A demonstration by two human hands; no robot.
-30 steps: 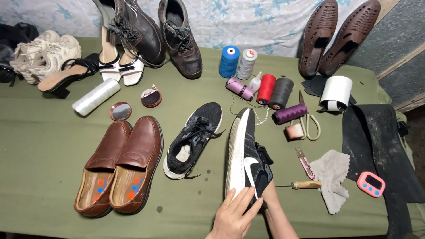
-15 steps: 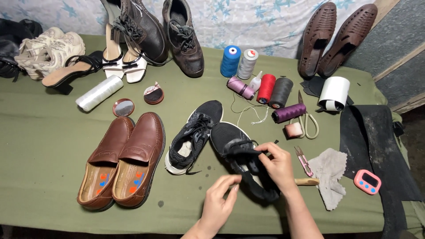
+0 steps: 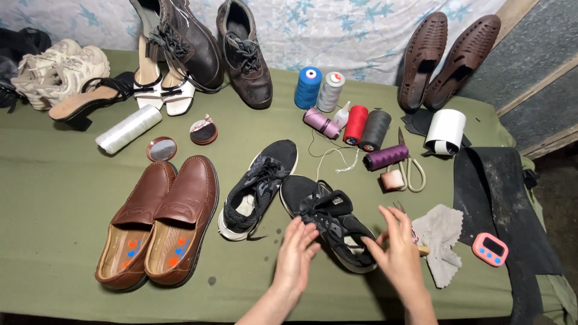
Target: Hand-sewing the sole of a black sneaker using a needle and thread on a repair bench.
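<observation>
Since a moment ago, both hands have let go: the sneaker [image 3: 334, 225] now lies upright beside its mate [image 3: 256, 189], left hand [image 3: 296, 253] and right hand [image 3: 397, 253] open, flanking it. Rag [image 3: 442, 241] and scissors [image 3: 412, 171] crowd its right; loafers [image 3: 159, 219] lie left.

A counter [image 3: 54, 198] covered in olive-green cloth carried a pair of brown loafers [image 3: 159, 222], two black sneakers [image 3: 289, 198], thread spools [image 3: 349, 114], scissors [image 3: 409, 165], a grey rag [image 3: 442, 241], a pink timer [image 3: 489, 249] and black rubber sheeting [image 3: 500, 204].
</observation>
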